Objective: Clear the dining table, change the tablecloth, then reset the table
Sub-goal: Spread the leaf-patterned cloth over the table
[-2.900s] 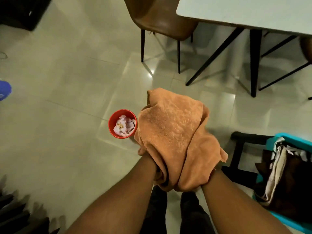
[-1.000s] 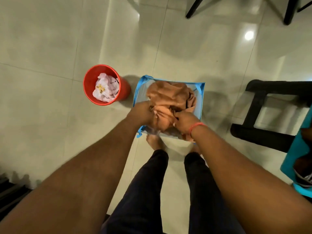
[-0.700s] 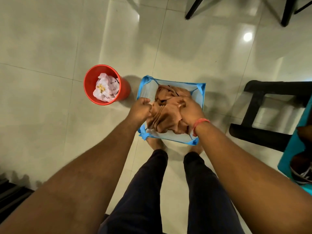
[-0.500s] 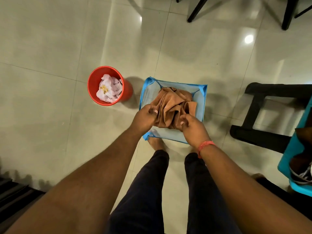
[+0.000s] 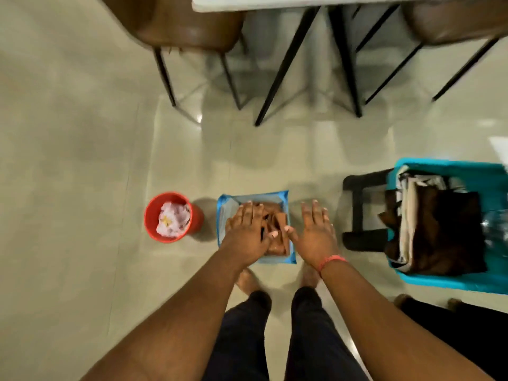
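The orange tablecloth (image 5: 279, 232) lies crumpled inside a blue fabric basket (image 5: 224, 210) on the floor by my feet. My left hand (image 5: 248, 229) hovers above it with straight fingers and holds nothing. My right hand (image 5: 316, 232) is spread open just right of the basket, also holding nothing. The bare white dining table (image 5: 330, 1) shows its near edge at the top.
A red bin (image 5: 196, 224) with crumpled paper stands left of the basket. A teal crate (image 5: 445, 279) of folded cloths sits on a black stool (image 5: 357, 213) at right. Two brown chairs (image 5: 178, 23) and black table legs (image 5: 286, 64) stand ahead.
Both hands pushed the orange cloth into the blue basket, then let go and lifted away open. The view rose, bringing table and chairs into sight.
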